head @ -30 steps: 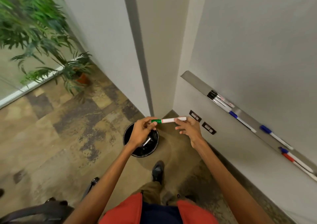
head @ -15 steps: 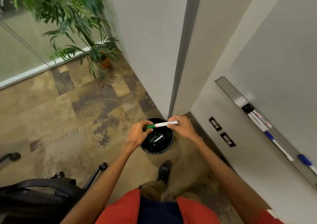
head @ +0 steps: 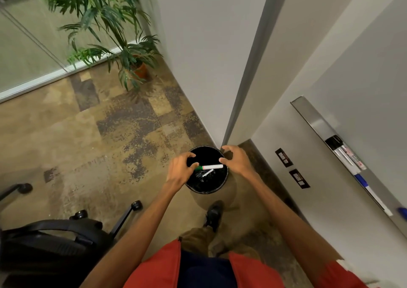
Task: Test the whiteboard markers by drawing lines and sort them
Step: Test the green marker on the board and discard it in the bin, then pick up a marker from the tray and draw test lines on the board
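A white marker with a green cap (head: 212,167) lies level in the air over the mouth of a round black bin (head: 207,191) on the floor. My left hand (head: 180,168) is at the bin's left rim, fingers spread, fingertips right beside the green cap. My right hand (head: 239,161) is at the right rim, open, with a small gap to the marker's white end. Another white marker (head: 208,173) lies inside the bin. On the whiteboard's metal tray (head: 312,115) at the right lie black-capped markers (head: 345,157) and a blue-capped marker (head: 370,190).
The bin stands in a wall corner. A black office chair (head: 55,239) is at the lower left and a potted plant (head: 132,60) stands by the glass wall. Two wall sockets (head: 284,157) sit below the tray. My shoe (head: 213,216) is just behind the bin.
Both hands carried the green-capped marker down and left to above the bin, then their fingers spread apart from it. My view turned left, so less of the tray shows.
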